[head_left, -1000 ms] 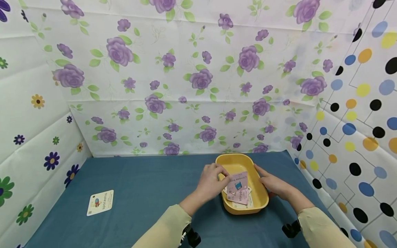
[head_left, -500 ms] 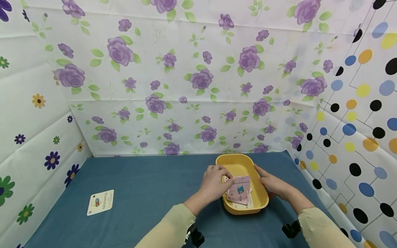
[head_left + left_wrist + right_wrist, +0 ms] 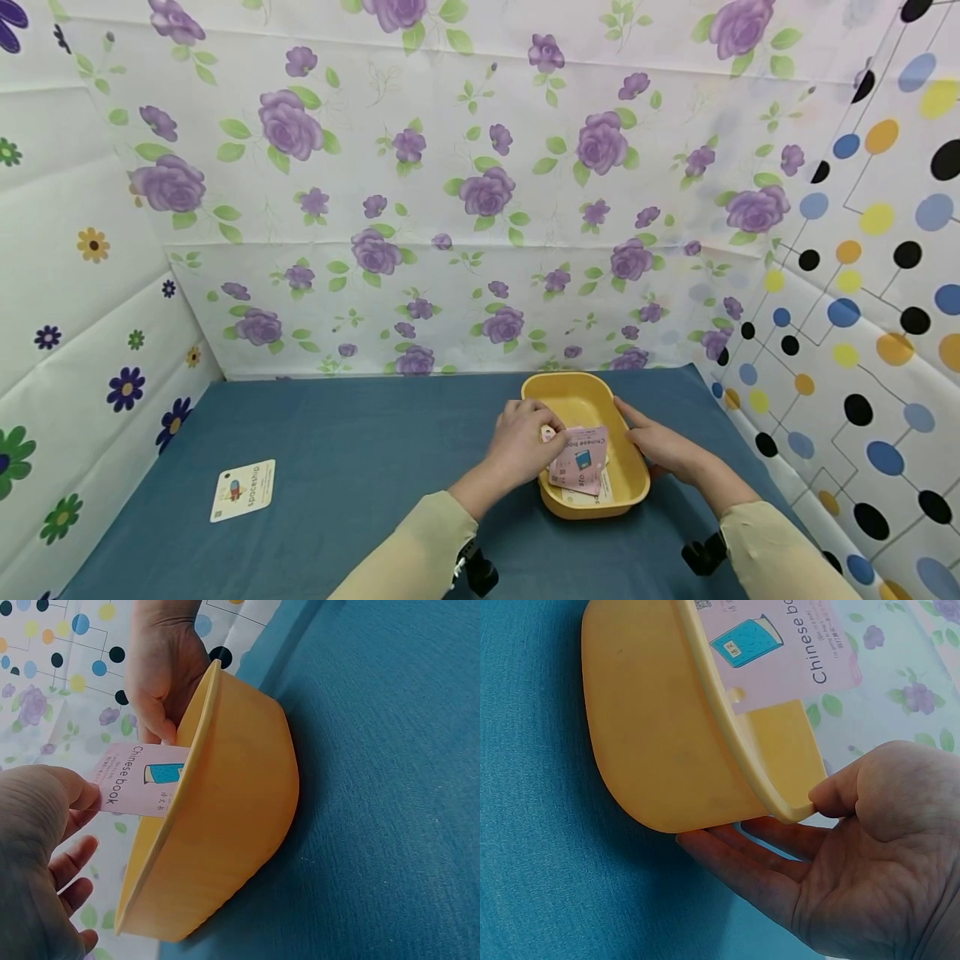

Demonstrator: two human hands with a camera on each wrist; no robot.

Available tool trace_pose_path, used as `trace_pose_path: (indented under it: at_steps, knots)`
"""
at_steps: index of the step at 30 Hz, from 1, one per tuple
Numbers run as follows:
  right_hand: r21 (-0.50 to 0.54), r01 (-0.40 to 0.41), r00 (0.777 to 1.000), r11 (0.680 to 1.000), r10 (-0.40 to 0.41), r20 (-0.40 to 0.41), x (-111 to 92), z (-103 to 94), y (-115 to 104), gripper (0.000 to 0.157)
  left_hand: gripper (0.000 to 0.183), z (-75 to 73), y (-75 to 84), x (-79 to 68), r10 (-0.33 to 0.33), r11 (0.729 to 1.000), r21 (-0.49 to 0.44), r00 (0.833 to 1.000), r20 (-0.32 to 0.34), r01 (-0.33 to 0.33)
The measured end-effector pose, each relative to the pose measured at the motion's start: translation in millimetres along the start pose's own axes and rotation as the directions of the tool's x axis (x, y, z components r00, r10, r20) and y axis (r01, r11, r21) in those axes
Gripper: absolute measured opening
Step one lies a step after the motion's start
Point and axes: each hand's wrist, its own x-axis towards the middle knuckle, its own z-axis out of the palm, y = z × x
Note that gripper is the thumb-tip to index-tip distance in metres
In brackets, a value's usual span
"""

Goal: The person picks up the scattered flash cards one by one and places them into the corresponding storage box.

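In the head view my left hand [image 3: 521,442] pinches a pink card [image 3: 583,461] by its edge, over the yellow plastic tub [image 3: 573,396]. The left wrist view shows the card's print, "Chinese book" with a blue book, and its lower part is hidden behind the tub wall. Another pink card and a white card [image 3: 588,498] lie beneath it in the tub, mostly covered. My right hand [image 3: 671,450] holds the tub's right side. In the right wrist view its thumb is on the rim, with the fingers against the outside wall.
A white "spaceship" card [image 3: 243,492] lies on the blue tabletop [image 3: 360,467] at the left. Flowered sheeting [image 3: 450,208] hangs behind the table, and dotted sheeting [image 3: 862,333] closes the right side.
My left hand has shifted slightly right, bringing the "Chinese book" card further over the pink card below. The right hand and tub have stayed in place.
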Motion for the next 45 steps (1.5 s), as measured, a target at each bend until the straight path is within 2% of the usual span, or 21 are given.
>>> trace_pose_path:
  at_steps: [26,37,45]
  knots:
    - [0.001,0.01,1.0,1.0,-0.01,0.002,-3.7,1.6,-2.9,0.072,0.019,3.6,0.5,10.1,0.01,0.989,0.149,0.999,0.048,-0.017]
    - [0.014,0.016,1.0,1.0,-0.016,0.0,-5.6,1.9,-3.5,0.071,0.017,3.9,0.8,12.0,0.02,0.976,0.214,0.999,0.027,-0.025]
    - [0.019,0.019,1.0,1.0,-0.019,0.006,-5.2,1.7,-2.7,0.071,0.019,3.8,-1.1,13.7,0.0,0.983,0.186,1.0,0.015,-0.003]
